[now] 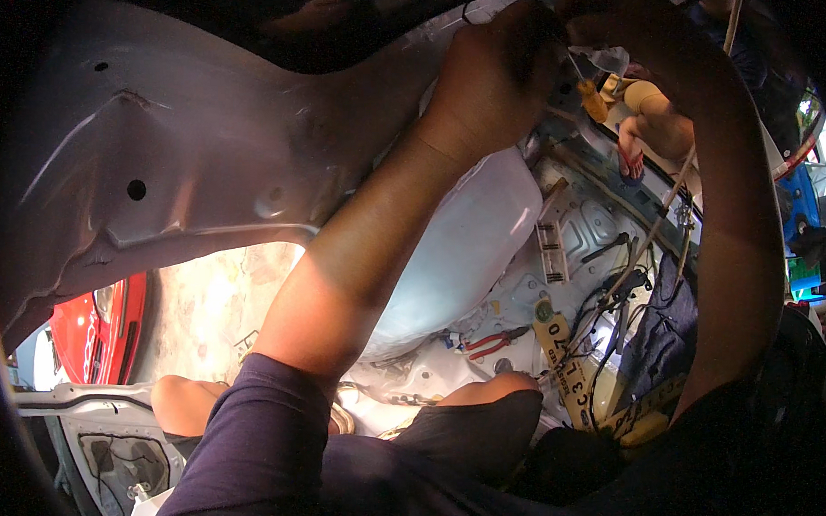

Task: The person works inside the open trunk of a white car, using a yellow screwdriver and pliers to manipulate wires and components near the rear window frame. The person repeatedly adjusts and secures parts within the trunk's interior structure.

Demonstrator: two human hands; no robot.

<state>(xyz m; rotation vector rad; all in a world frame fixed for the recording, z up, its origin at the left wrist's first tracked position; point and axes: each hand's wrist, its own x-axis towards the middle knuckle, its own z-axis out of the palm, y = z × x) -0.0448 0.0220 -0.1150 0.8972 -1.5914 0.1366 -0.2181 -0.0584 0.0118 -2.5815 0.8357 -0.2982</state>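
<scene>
I am inside a stripped, pale metal vehicle body, both arms raised to its upper edge. My left hand (514, 68) is curled closed against the shaded metal, its fingertips hidden; I cannot make out what is in it. Close beside it, my right hand (595, 13) is in deep shadow, and its fingers do not show clearly. Just below the hands is a screwdriver (593, 101) with a yellow handle, its thin shaft pointing up; which hand holds it, if either, I cannot tell. A small clear plastic piece (611, 60) is next to the shaft.
Red-handled pliers (491, 344) lie on the metal floor below a rounded white wheel arch (467, 242). To the right are black cables (619, 292), a yellow plate (562, 362) and dark cloth (661, 327). Another person's leg (659, 131) shows beyond. A red car (115, 327) stands outside, left.
</scene>
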